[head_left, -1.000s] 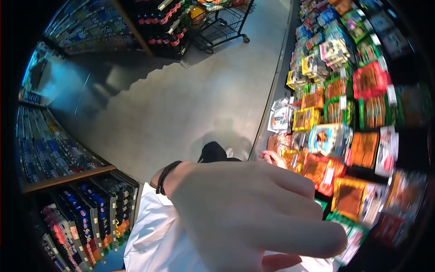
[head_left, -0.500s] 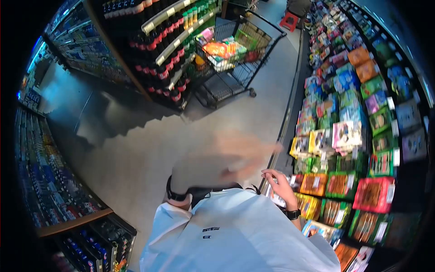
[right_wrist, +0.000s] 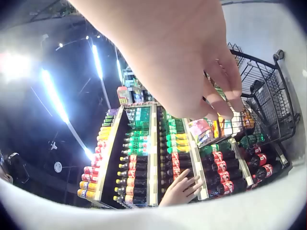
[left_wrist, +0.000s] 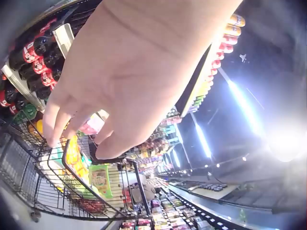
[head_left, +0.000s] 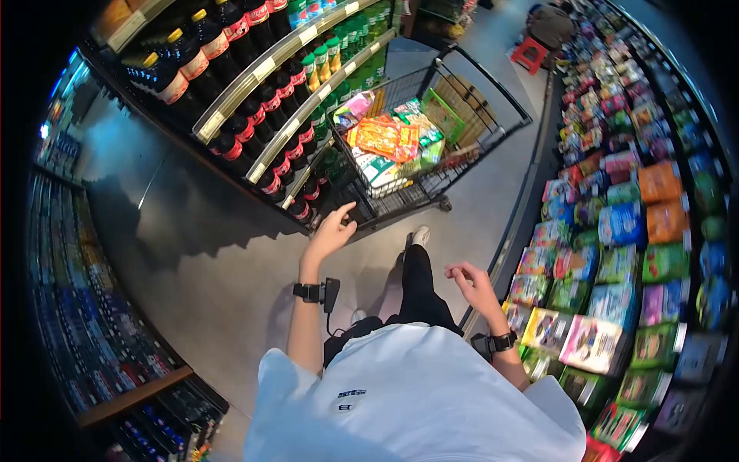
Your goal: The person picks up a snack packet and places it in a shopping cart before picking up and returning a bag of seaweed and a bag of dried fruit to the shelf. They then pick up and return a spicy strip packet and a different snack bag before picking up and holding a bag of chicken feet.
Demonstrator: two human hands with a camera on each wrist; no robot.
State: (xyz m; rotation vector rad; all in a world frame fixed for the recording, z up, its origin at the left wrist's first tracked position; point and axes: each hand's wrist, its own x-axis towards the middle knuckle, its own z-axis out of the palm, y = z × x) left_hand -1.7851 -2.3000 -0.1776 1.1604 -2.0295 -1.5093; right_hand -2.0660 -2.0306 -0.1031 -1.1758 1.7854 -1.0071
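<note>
Store aisle (head_left: pixel 469 239), loaded cart (head_left: pixel 493 83) ahead, bottle shelves (head_left: pixel 265 69) alongside, left grip (head_left: pixel 332 232) apart, right grip (head_left: pixel 474 289) relaxed

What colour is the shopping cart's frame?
Black; the head view shows the shopping cart best.

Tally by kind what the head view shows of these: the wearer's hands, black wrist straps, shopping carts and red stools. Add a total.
Hands: 2, the left hand and the right hand
Black wrist straps: 2, one on each arm
Shopping cart: 1
Red stool: 1
Total: 6
</note>
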